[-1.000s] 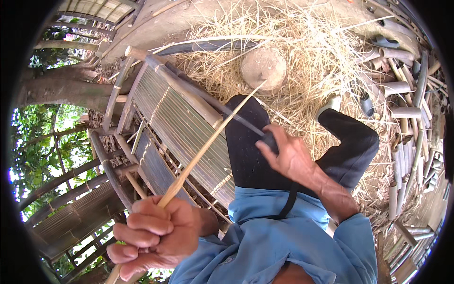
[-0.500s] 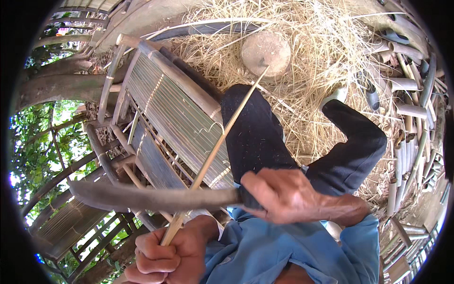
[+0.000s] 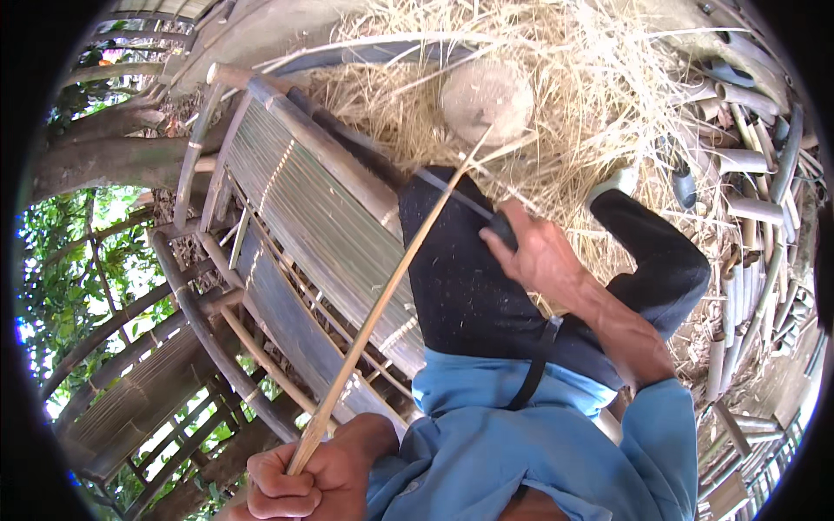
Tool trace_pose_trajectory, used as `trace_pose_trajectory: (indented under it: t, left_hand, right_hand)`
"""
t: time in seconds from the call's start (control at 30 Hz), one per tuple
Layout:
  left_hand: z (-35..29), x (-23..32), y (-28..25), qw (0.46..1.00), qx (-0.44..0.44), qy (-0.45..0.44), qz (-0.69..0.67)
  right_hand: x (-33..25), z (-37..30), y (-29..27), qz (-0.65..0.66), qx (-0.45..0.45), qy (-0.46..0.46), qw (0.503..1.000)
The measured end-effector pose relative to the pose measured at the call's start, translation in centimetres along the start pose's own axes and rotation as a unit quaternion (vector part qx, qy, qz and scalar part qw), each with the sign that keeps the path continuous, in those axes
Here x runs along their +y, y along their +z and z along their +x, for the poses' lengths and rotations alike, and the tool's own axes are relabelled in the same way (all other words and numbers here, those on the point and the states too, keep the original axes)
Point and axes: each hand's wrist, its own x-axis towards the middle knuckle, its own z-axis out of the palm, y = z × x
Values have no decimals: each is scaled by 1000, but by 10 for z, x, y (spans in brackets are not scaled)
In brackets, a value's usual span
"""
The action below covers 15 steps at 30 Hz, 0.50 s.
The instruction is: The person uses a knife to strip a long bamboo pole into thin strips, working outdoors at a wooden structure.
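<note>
I am seeing the left hand (image 3: 300,482) gripping the bamboo strip (image 3: 382,300) at its near end, while the right hand (image 3: 534,252) is clenching a knife (image 3: 460,201) against it above the straw (image 3: 565,95).

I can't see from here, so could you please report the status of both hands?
Left hand fisted on bamboo strip. Right hand grips knife, blade against the strip. Strip tip on round block. Nothing in the way.
</note>
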Motion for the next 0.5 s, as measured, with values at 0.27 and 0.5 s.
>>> trace_pose_trajectory:
  t: [0.27, 0.5]
  left_hand:
    - [-7, -9, -8, 999, -6, -14, -39]
    - [-4, -8, -9, 997, -17, 1, -70]
  right_hand:
    - [-69, -25, -23, 84, -37, -119, 989]
    - [-83, -28, -33, 130, -123, -187, 966]
